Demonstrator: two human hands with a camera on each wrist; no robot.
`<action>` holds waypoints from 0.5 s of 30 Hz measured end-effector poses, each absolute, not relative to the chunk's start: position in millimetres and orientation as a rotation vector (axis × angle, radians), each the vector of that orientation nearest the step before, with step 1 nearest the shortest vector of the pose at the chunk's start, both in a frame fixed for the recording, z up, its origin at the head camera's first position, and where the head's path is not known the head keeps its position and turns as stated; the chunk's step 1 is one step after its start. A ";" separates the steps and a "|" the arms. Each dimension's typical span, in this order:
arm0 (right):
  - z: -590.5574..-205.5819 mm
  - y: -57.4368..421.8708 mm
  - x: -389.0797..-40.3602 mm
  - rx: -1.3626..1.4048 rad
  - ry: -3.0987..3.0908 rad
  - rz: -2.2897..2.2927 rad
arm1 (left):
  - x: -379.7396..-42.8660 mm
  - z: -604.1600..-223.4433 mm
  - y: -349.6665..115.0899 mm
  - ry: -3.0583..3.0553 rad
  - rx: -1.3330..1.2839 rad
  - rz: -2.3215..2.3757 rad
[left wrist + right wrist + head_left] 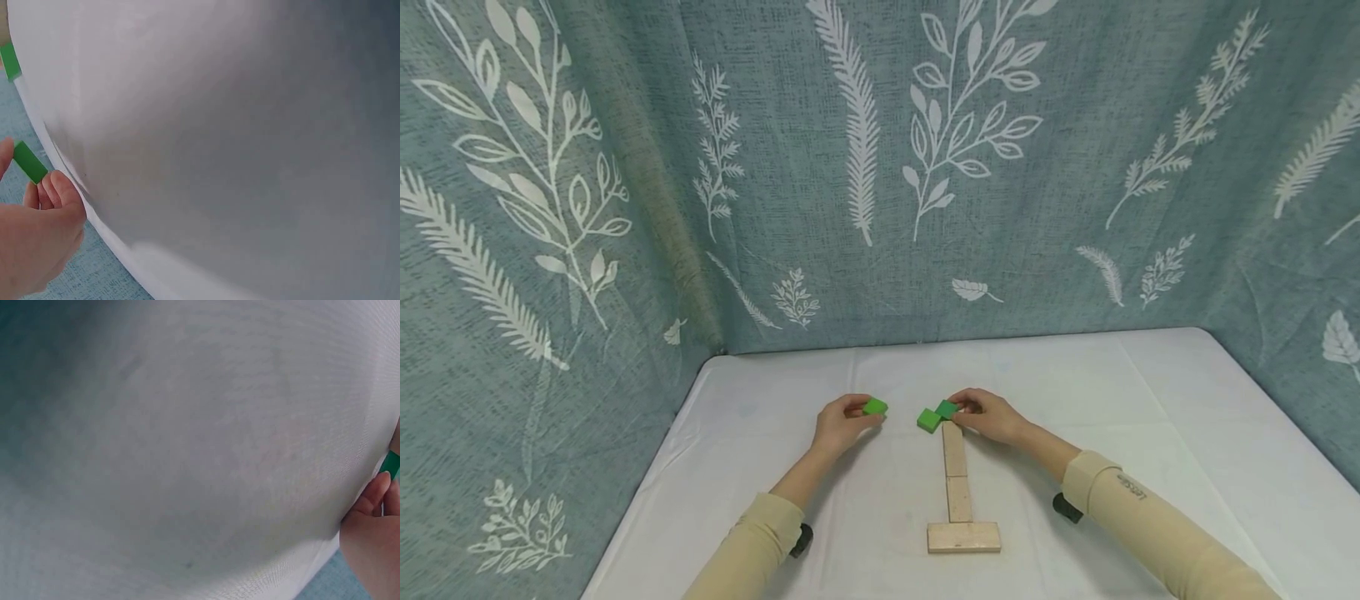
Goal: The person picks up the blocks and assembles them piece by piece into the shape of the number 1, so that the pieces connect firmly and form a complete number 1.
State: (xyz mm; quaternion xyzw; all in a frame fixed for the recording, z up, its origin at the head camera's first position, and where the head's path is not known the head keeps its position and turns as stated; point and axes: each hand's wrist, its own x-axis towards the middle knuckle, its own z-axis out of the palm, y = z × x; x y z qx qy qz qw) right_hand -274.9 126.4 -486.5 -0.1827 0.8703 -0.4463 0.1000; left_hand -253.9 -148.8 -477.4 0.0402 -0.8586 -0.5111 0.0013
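Note:
My left hand (841,425) pinches a bright green block (875,407) between thumb and fingers, left of the other blocks. In the left wrist view this green block (30,162) shows its narrow side. A darker green block (947,409) is pinched by my right hand (992,415) at the far end of a row of wooden blocks. Beside it, on the left, a second bright green block (928,420) lies on the table, corner toward the darker one. Only an edge of the darker green block (391,464) shows in the right wrist view.
Two plain wooden blocks, a far one (954,450) and a near one (958,500), lie end to end. A wider wooden block (964,538) lies crosswise at their near end. White cloth covers the table (1075,375); a patterned blue-grey curtain (760,167) hangs behind.

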 end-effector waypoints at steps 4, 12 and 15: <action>-485.9 127.6 -275.3 -0.556 2.558 -1.326 | -251.6 -476.7 -145.3 -2.690 0.156 -1.637; -485.5 127.4 -274.1 -0.574 2.576 -1.314 | -249.3 -478.8 -139.7 -2.673 0.154 -1.723; -486.1 127.5 -274.8 -0.574 2.577 -1.305 | -247.6 -478.6 -137.4 -2.672 0.153 -1.762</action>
